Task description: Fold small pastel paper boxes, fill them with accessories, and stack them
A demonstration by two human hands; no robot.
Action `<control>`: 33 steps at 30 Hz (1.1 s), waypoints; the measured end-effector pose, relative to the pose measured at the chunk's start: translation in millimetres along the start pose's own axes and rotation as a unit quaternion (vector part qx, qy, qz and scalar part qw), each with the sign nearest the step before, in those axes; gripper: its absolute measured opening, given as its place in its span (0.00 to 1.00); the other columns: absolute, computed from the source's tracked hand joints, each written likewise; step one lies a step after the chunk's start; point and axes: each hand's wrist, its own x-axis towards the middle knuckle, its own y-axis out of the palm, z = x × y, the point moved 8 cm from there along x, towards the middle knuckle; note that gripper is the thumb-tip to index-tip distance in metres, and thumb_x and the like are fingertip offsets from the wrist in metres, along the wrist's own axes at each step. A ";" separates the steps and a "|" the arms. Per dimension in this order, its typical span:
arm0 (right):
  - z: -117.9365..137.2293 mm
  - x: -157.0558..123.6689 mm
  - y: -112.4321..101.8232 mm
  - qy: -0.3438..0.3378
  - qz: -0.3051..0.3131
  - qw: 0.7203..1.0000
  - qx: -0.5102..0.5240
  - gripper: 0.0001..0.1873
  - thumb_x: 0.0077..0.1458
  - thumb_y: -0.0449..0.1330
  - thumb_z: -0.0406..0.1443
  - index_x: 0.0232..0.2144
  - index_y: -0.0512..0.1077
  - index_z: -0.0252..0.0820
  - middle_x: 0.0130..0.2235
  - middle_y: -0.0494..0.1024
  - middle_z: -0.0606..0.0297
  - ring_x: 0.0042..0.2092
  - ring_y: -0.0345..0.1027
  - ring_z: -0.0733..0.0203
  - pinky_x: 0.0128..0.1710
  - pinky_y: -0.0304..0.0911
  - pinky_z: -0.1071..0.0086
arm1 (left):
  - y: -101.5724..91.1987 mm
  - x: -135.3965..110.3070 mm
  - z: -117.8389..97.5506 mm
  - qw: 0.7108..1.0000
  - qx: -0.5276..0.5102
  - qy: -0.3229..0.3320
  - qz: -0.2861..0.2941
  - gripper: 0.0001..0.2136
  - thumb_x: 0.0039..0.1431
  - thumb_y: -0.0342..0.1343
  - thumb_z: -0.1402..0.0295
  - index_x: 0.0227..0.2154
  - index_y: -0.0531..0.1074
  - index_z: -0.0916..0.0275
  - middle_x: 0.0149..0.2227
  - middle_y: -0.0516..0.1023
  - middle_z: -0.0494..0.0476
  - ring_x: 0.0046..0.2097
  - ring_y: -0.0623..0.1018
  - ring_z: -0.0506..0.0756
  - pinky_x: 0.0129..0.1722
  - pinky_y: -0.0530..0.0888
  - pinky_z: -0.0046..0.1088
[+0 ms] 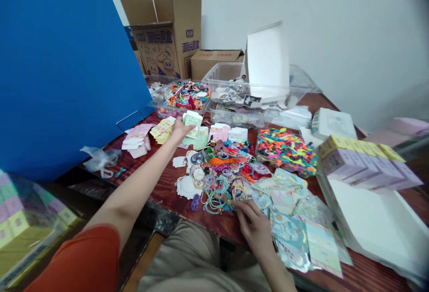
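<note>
My left hand (182,130) is stretched out across the table with its thumb over a light-green flattened carton (192,119), gripping it. More green cartons (201,138) lie just to its right, and yellow cartons (162,130) lie on its left. Close to the front edge, my right hand (254,224) has its fingertips drawn together at a heap of trinkets and cords (217,193). Whatever is between those fingertips is too small to make out. Colourful plastic packets and cards (291,234) spread out to the right of this hand.
Pink cartons (137,138) stand at the left. Clear bins (228,89) and a large cardboard box (157,46) are at the back. A bag of bright pieces (286,149) lies right of centre. Purple-and-yellow boxes (362,167) rest over a white tray (375,220). A blue panel (67,68) rises left.
</note>
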 end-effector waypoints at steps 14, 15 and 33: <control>53.9 35.5 -25.1 0.004 0.066 0.987 -0.146 0.43 0.51 0.69 0.46 0.65 0.59 0.47 0.59 0.68 0.51 0.61 0.57 0.40 0.59 0.61 0.42 | 83.3 -223.6 14.3 0.913 -0.271 -0.087 0.293 0.26 0.35 0.73 0.60 0.41 0.75 0.60 0.43 0.81 0.59 0.48 0.79 0.62 0.44 0.75 0.32; 49.8 35.5 -24.5 0.023 0.088 0.985 -0.148 0.43 0.51 0.70 0.44 0.65 0.59 0.47 0.57 0.70 0.52 0.60 0.58 0.41 0.59 0.62 0.43 | 88.9 -226.1 15.5 0.914 -0.273 -0.100 0.283 0.26 0.35 0.73 0.59 0.40 0.76 0.59 0.43 0.81 0.58 0.49 0.79 0.62 0.44 0.75 0.31; 9.6 18.5 -24.3 0.076 0.071 0.986 -0.128 0.28 0.57 0.66 0.38 0.59 0.67 0.47 0.46 0.72 0.57 0.49 0.67 0.53 0.50 0.67 0.59 | 115.4 -239.6 56.6 0.868 -0.324 -0.217 0.307 0.36 0.29 0.73 0.55 0.46 0.74 0.60 0.36 0.82 0.58 0.40 0.81 0.61 0.35 0.75 0.33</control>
